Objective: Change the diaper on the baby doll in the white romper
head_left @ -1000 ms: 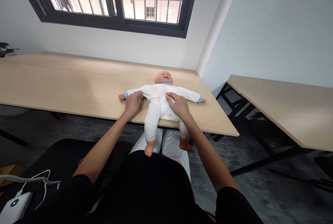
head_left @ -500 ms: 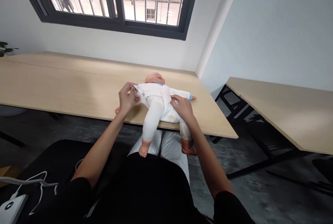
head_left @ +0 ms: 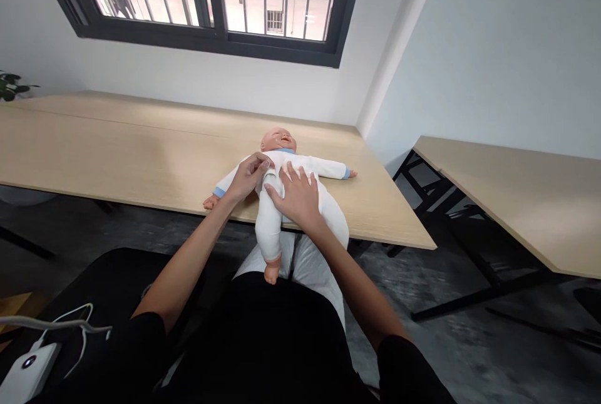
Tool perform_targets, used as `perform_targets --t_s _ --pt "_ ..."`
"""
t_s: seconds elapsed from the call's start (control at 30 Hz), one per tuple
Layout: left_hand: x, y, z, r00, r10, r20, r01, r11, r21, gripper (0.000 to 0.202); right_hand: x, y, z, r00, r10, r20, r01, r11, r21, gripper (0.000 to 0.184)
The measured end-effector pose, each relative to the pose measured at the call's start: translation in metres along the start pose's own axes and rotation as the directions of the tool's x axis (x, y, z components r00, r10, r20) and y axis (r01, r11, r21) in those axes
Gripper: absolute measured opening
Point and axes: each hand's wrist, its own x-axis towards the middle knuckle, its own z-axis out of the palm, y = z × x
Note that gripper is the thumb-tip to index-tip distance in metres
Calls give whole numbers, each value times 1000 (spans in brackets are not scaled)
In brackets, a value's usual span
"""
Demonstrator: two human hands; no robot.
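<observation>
A baby doll (head_left: 278,139) in a white top with blue cuffs lies on its back at the table's front edge, head away from me, legs hanging over the edge. My left hand (head_left: 250,177) is closed in a pinch on a white edge of the diaper (head_left: 271,173) at the doll's left-side hip in view. Spread over the front of the doll's waist is my right hand (head_left: 298,196), fingers apart, lying flat on the diaper and covering much of it. One bare foot (head_left: 272,269) shows; the other leg is bent out to the right, its foot hidden.
The doll lies on a wooden table (head_left: 141,153) below a barred window (head_left: 277,3). A second table (head_left: 516,191) stands to the right. At lower left, a white device (head_left: 30,369) with cables rests on a black chair (head_left: 113,272).
My left hand has moved inward to the doll's waist with the diaper's edge. My right hand has moved left and flattened over the front. The doll's right-hand leg has shifted; its foot no longer shows.
</observation>
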Motion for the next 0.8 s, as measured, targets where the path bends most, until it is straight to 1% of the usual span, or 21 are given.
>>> perform_targets --t_s 0.07,0.13,0.2,0.23,0.3,0.37,0.43,0.5,0.57,0.63,0.7,0.73,0.8 --pt "-1 -1 -3 999 -17 -32 14 994 -109 44 5 -6 0 998 59 -7 -59 998 32 67" --pt "-2 -2 -6 997 -48 -65 35 981 -190 47 11 -12 -1 993 118 -6 -118 991 57 79" --pt "-2 -2 -7 994 -88 -62 71 970 -232 49 17 -19 -3 988 156 9 -156 986 53 86" --pt "-1 -2 -8 993 -103 -51 87 965 -247 50 21 -22 -6 985 169 19 -170 985 43 86" --pt "1 -2 -10 992 -121 -44 103 953 -286 52 28 -24 -14 979 200 44 -202 979 33 80" --pt "2 -2 -13 989 -128 -70 96 932 -348 53 34 -19 -23 971 227 77 -232 971 58 71" --pt "2 -3 -16 987 -138 -81 91 902 -423 54 38 -10 -32 963 247 104 -256 962 92 62" --pt "-1 -4 -19 987 -149 -64 100 869 -485 52 42 3 -39 959 258 114 -269 958 100 56" --pt "-7 -5 -21 985 -165 -51 117 856 -503 51 44 13 -42 953 282 107 -292 952 94 53" --pt "-15 -6 -24 983 -177 -56 130 870 -476 51 47 17 -40 944 321 80 -328 940 95 54" --pt "-20 -5 -26 983 -175 -44 139 891 -433 51 48 12 -32 933 355 54 -358 930 77 52" --pt "-21 -4 -27 986 -166 -28 140 900 -414 51 48 8 -25 934 355 43 -357 933 49 51" --pt "-20 -1 -25 990 -136 26 135 919 -371 50 45 -4 -9 950 311 29 -310 950 -32 50"
